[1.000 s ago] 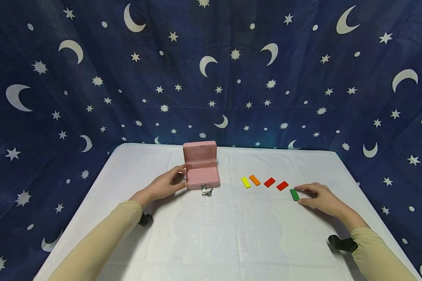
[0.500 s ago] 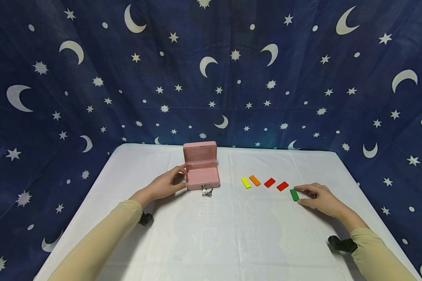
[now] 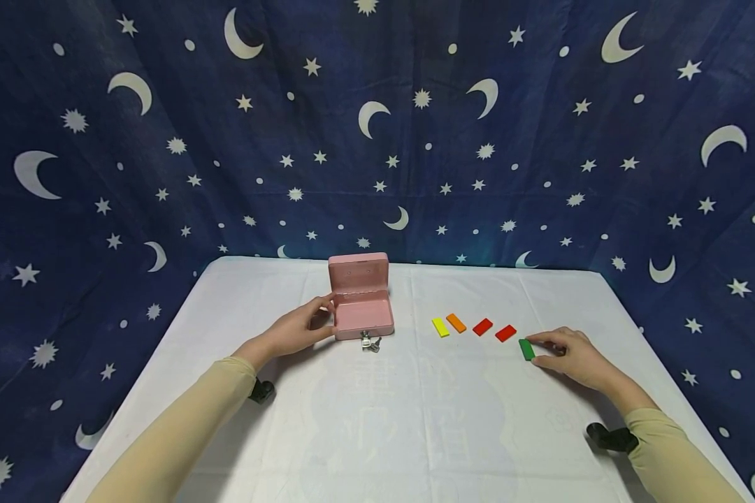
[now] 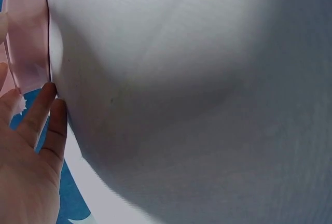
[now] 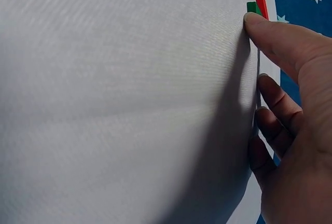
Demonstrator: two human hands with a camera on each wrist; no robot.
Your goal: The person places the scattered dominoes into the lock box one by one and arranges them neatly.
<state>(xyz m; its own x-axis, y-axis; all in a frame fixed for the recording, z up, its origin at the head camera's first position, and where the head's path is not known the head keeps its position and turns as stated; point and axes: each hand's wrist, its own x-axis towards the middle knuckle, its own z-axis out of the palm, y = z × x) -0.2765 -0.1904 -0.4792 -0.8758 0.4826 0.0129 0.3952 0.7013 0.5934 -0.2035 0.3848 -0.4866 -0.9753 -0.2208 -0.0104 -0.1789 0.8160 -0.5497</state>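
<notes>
A pink box [image 3: 362, 314] with its lid raised stands at the back of the table, a padlock with keys [image 3: 367, 342] at its front. At its left side my left hand [image 3: 292, 330] grips it, thumb near the front corner and a finger near the hinge; the left wrist view shows other fingers [image 4: 54, 125] beside its end. Further right, my right hand [image 3: 572, 356] pinches a green block [image 3: 526, 349] by its ends, thumb on the near end. The block lies on the cloth. In the right wrist view the thumb partly covers the green block [image 5: 251, 7].
Between the box and the green block lie a yellow block [image 3: 440, 327], an orange block [image 3: 456, 323] and two red blocks [image 3: 482, 327], spaced apart. A white cloth [image 3: 377, 419] covers the table. Behind it hangs a dark blue curtain [image 3: 327, 126] with moons and stars.
</notes>
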